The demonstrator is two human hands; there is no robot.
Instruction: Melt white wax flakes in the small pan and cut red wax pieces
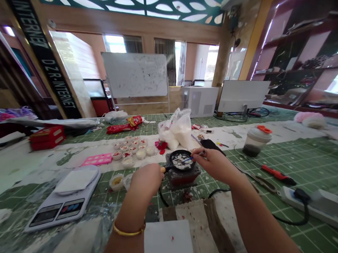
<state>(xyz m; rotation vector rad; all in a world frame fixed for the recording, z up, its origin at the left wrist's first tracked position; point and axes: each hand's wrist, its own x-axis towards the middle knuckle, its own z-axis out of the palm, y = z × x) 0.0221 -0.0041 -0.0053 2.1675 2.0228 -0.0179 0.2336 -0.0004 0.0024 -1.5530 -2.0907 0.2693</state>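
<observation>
A small black frying pan rests on a compact hot plate in the middle of the table. White chunks lie inside the pan. My left hand is closed round the pan's handle, and the handle's wooden part shows beside my fingers. From the right, my right hand pinches a thin stirring stick, its bluish lower end down among the chunks. Just left of the pan are small cups, one with yellowish contents.
Behind the pan stand bags of white material and several filled cups. A kitchen scale and pink mould lie left. At right are a lidded jar, a red-handled tool and a power strip with cables.
</observation>
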